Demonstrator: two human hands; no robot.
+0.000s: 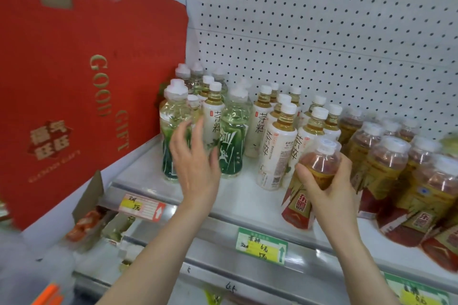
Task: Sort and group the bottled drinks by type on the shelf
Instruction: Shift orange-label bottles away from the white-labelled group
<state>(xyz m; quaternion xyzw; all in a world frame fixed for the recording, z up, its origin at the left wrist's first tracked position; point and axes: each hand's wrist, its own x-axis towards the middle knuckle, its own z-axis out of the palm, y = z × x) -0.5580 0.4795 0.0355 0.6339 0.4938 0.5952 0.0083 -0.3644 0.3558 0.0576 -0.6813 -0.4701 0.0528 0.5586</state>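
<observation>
My right hand [329, 186] grips a red-and-gold labelled bottle [311, 181] of amber drink at its middle, near the shelf's front edge. My left hand [195, 158] is open with fingers spread, just in front of the green-labelled bottles [233, 136] of pale drink at the left. White-labelled tea bottles [277, 146] stand in the middle of the shelf. Several more red-and-gold bottles [386, 168] crowd the right side.
A large red gift box [86, 69] leans against the shelf's left end. A white pegboard [322, 32] backs the shelf. Price tags [262, 245] hang on the front rail [223, 225]. A lower shelf holds small cartons [86, 223] at bottom left.
</observation>
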